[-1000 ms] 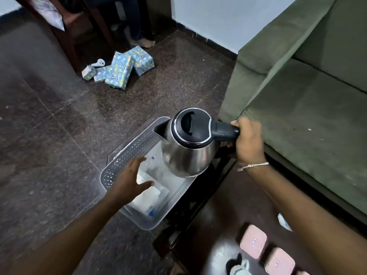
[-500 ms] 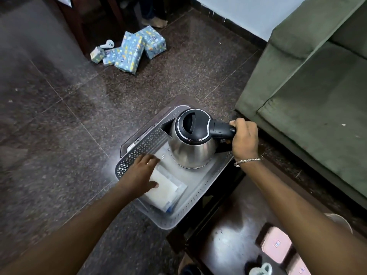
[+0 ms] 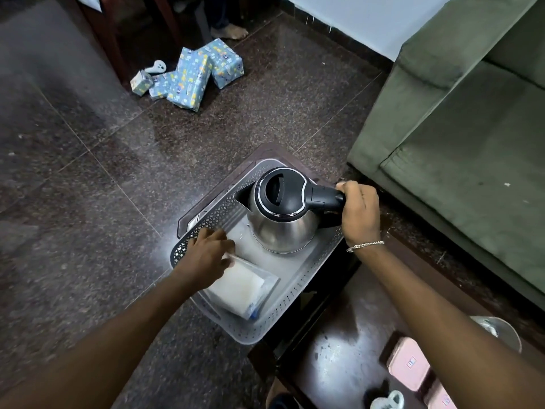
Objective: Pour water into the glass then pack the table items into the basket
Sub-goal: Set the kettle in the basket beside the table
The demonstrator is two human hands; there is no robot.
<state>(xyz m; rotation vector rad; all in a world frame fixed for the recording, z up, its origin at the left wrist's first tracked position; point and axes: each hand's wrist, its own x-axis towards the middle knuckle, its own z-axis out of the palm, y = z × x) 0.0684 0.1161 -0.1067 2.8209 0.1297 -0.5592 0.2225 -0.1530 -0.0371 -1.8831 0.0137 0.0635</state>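
A steel kettle (image 3: 283,225) with a black lid stands upright inside the grey perforated basket (image 3: 295,302), in its far half. My right hand (image 3: 359,211) is closed around the kettle's black handle. My left hand (image 3: 206,255) rests flat on a white packet in clear plastic (image 3: 244,287) lying in the near half of the basket. The basket sits on a small dark stand beside the dark table (image 3: 339,364). A clear glass (image 3: 498,332) shows at the table's right edge, partly hidden by my right forearm.
Two pink square boxes (image 3: 408,364) and a small white object (image 3: 386,401) lie on the table near me. A green sofa (image 3: 460,128) fills the right side. Blue wrapped parcels (image 3: 191,75) and a person's foot (image 3: 230,32) are on the floor far off.
The kettle has come down from above the basket to stand on its floor, still in my right hand. My left hand has stayed on the white packet.
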